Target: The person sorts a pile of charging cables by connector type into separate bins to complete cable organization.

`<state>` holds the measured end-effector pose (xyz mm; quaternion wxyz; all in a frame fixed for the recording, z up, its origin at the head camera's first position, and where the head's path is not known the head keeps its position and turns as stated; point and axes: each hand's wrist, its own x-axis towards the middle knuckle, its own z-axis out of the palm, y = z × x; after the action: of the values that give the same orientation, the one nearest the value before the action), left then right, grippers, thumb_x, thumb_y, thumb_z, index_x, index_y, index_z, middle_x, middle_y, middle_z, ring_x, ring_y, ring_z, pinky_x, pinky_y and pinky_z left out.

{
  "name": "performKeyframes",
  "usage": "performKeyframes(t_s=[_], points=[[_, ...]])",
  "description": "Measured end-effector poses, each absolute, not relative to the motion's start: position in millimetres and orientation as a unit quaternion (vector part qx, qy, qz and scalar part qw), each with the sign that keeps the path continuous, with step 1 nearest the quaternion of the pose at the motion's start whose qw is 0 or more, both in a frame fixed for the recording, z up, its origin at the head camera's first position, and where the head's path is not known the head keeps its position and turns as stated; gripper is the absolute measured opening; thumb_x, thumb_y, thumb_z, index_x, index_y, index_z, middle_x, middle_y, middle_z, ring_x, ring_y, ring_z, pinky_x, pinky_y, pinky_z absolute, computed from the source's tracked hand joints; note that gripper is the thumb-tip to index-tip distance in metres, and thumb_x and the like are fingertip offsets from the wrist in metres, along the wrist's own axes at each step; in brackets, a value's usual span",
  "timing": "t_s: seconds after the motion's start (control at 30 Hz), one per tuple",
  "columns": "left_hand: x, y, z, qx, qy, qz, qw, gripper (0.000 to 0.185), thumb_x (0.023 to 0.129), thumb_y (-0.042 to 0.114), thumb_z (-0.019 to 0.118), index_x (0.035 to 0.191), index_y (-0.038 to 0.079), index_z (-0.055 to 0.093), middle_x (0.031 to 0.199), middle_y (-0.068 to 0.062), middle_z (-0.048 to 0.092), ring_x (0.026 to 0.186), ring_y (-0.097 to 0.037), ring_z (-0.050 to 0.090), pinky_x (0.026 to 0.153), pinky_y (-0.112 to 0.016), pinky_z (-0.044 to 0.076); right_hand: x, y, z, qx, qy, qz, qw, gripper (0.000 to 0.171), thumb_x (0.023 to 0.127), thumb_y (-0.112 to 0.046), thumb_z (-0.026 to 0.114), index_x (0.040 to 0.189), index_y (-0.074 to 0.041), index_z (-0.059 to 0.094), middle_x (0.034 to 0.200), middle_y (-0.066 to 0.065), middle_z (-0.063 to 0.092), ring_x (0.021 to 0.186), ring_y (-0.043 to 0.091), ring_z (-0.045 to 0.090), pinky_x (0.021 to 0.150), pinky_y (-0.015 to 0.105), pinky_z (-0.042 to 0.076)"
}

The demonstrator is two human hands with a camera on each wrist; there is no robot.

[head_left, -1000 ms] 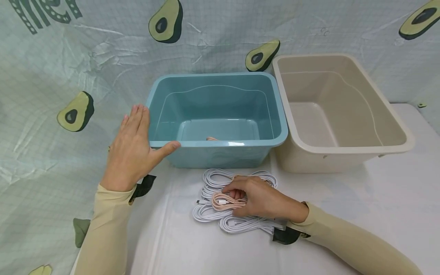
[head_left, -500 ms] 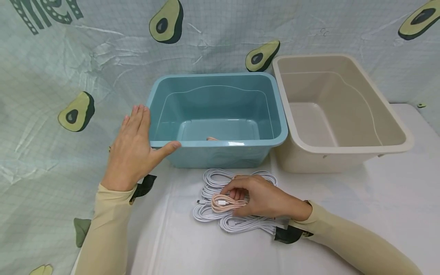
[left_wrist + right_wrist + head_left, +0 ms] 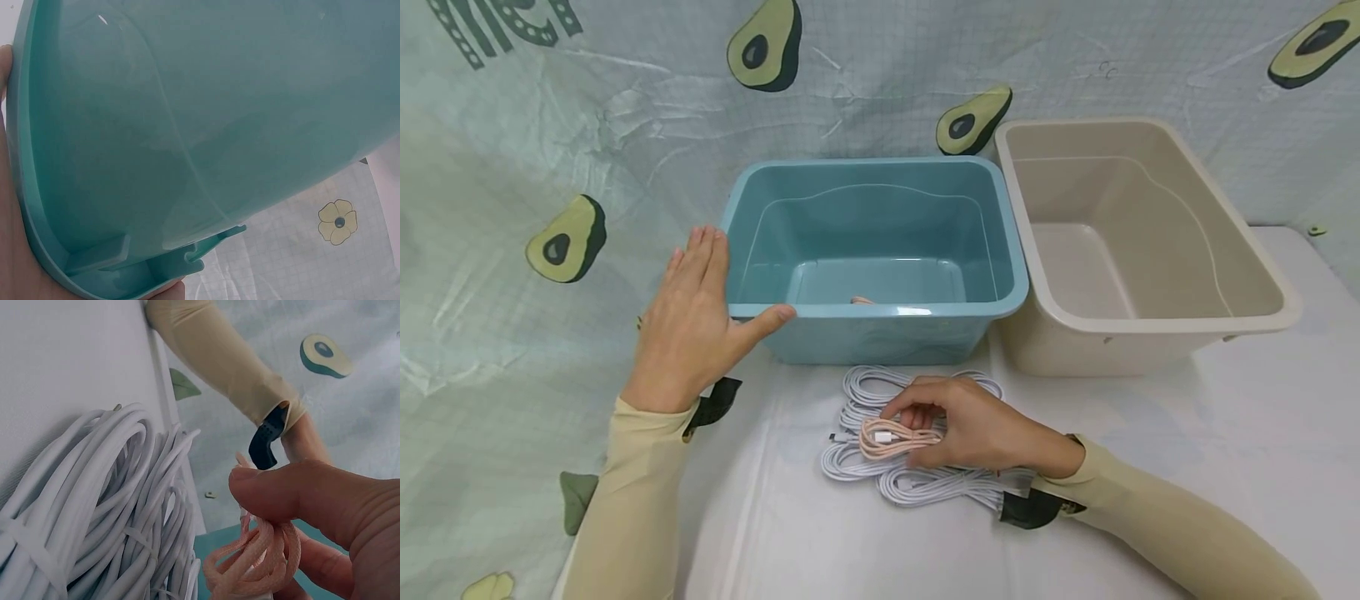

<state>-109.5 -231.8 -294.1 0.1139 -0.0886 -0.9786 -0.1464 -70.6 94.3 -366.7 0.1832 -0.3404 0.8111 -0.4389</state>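
In the head view my right hand pinches a coiled pink charging cable with a white plug, over a pile of coiled white cables. The right wrist view shows thumb and fingers on the pink coil, beside the tied white bundles. My left hand lies against the left front corner of a blue plastic bin, fingers straight, thumb stretched along the front rim. Part of another pink cable shows inside this bin; the front wall hides the rest.
A beige plastic bin stands right of the blue one, their rims close together. Both rest on a white-covered table. A pale sheet printed with avocados hangs behind and to the left.
My right hand has risen very slightly with the pink cable and shifted a little, its white plug moving slightly left. The left hand keeps its place on the blue bin.
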Motion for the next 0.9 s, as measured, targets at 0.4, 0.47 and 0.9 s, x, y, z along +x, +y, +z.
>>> performKeyframes(t_s=[0.4,0.47,0.9], points=[[-107,-234,-291,-0.085,-0.979,-0.148,0.108,0.123,0.086,0.083,0.056,0.163,-0.004,0.017,0.172,-0.024,0.017,0.163,-0.039,0.015,0.136,-0.049,0.01,-68,90,-364,-0.364,0.808,-0.433,0.166,0.045,0.076,-0.011,0.089,0.117,-0.027,0.075,0.094,-0.012,0.068,0.089,0.003,0.061,0.079,0.024,0.058],[-107,-233,-291,-0.088,-0.979,-0.148,0.109,0.121,0.087,0.081,0.057,0.163,-0.004,0.017,0.172,-0.024,0.017,0.163,-0.039,0.016,0.136,-0.049,0.01,-66,90,-363,-0.367,0.81,-0.428,0.161,0.046,0.076,-0.013,0.088,0.116,-0.029,0.075,0.094,-0.013,0.067,0.089,0.002,0.061,0.079,0.025,0.058],[-109,-233,-291,-0.095,-0.979,-0.144,0.111,0.123,0.086,0.084,0.055,0.162,-0.005,0.019,0.172,-0.025,0.019,0.162,-0.04,0.018,0.136,-0.05,0.012,-67,99,-343,-0.369,0.823,-0.416,0.118,0.048,0.076,-0.01,0.087,0.12,-0.026,0.074,0.095,-0.013,0.066,0.089,0.002,0.06,0.079,0.025,0.057]])
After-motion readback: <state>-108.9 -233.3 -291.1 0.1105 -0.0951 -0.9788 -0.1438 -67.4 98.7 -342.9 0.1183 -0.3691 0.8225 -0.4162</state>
